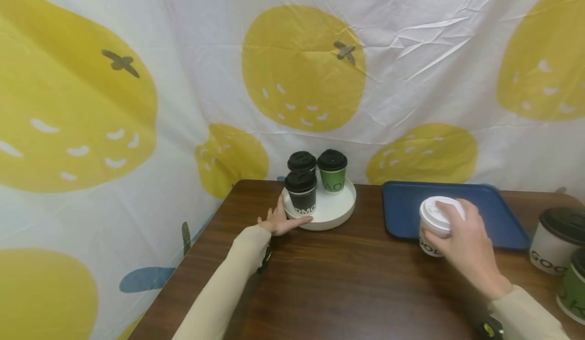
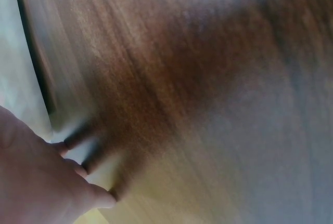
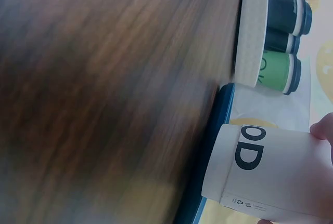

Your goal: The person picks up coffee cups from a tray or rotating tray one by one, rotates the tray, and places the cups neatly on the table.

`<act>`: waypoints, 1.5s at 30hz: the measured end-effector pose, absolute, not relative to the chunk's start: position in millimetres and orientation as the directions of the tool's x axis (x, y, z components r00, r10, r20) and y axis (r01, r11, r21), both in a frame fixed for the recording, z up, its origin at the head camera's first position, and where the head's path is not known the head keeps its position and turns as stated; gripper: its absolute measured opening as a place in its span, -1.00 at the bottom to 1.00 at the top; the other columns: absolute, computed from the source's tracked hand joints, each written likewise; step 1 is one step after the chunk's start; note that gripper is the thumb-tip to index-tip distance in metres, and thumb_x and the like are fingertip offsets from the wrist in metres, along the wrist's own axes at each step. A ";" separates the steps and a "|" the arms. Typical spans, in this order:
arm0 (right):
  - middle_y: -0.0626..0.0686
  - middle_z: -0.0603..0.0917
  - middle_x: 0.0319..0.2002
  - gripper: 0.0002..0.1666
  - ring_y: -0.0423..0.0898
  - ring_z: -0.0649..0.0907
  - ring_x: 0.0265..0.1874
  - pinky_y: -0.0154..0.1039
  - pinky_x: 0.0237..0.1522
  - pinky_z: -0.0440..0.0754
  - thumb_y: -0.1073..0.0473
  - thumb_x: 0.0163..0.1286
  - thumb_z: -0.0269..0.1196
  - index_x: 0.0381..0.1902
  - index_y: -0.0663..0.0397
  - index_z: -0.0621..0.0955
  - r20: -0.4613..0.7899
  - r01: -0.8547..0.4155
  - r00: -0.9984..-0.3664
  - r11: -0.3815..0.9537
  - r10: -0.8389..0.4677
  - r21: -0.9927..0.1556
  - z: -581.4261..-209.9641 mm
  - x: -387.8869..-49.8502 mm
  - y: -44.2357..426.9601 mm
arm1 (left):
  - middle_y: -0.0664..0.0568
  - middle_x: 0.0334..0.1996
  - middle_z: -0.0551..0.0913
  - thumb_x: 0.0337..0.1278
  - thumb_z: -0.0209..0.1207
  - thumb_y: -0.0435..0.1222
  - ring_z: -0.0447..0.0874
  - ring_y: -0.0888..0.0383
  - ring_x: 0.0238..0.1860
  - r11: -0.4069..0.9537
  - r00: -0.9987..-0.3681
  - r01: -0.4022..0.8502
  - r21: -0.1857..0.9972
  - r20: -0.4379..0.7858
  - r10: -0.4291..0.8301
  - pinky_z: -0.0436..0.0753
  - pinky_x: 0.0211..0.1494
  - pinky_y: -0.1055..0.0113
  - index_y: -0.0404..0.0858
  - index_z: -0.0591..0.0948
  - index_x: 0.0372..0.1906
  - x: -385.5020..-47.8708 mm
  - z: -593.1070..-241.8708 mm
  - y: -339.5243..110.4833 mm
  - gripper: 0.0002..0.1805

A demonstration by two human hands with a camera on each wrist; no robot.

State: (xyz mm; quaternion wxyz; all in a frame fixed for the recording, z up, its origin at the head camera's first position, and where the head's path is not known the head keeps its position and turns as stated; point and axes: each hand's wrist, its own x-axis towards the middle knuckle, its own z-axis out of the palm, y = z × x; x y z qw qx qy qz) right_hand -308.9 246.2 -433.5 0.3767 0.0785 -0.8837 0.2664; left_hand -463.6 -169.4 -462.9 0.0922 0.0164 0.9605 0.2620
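Observation:
My right hand (image 1: 470, 246) grips a white paper cup (image 1: 429, 243) with a white lid from above, thumb and fingers round its upper part. In the right wrist view the cup (image 3: 270, 172) shows dark letters and stands out before the edge of the blue tray (image 1: 402, 221). At the left, my left hand (image 1: 280, 222) touches the rim of a round white tray (image 1: 331, 221), fingers spread and thumb along its front. On that tray stand two dark cups (image 1: 302, 198) (image 1: 297, 162) and a green cup (image 1: 332, 177), all black-lidded.
At the right edge of the brown wooden table (image 1: 347, 279) stand a white cup (image 1: 548, 251) with a black lid and a green cup (image 1: 573, 289), partly out of view. A white cloth (image 1: 205, 76) with yellow fruit prints hangs behind and at the left.

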 end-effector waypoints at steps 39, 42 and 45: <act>0.52 0.38 0.25 -0.23 0.58 0.45 0.00 0.50 -0.39 0.45 0.16 -0.03 0.55 0.19 0.11 0.56 0.702 -0.217 -0.694 0.883 0.160 -0.416 -439.0 -286.1 281.6 | -0.14 0.72 -0.17 -0.39 0.16 0.70 -0.22 -0.26 0.72 0.843 -0.979 -0.046 0.537 -0.190 0.067 -0.25 0.61 -0.46 0.04 -0.45 0.68 -480.9 -477.7 -173.5 0.64; 0.53 0.39 0.23 -0.23 0.56 0.46 -0.02 0.48 -0.39 0.44 0.15 -0.04 0.54 0.18 0.12 0.56 0.707 -0.205 -0.687 0.889 0.168 -0.410 -439.7 -284.9 283.3 | -0.15 0.72 -0.17 -0.35 0.17 0.68 -0.23 -0.28 0.72 0.841 -0.979 -0.038 0.540 -0.188 0.076 -0.25 0.61 -0.46 0.01 -0.44 0.68 -474.3 -470.9 -171.5 0.63; 0.54 0.39 0.22 -0.22 0.56 0.47 -0.06 0.47 -0.39 0.45 0.14 -0.05 0.54 0.18 0.13 0.56 0.713 -0.193 -0.679 0.893 0.178 -0.406 -439.7 -283.8 285.3 | -0.17 0.72 -0.15 -0.27 0.16 0.65 -0.21 -0.29 0.71 0.851 -0.980 -0.028 0.524 -0.181 0.079 -0.20 0.62 -0.45 -0.02 -0.43 0.68 -466.1 -462.2 -168.9 0.59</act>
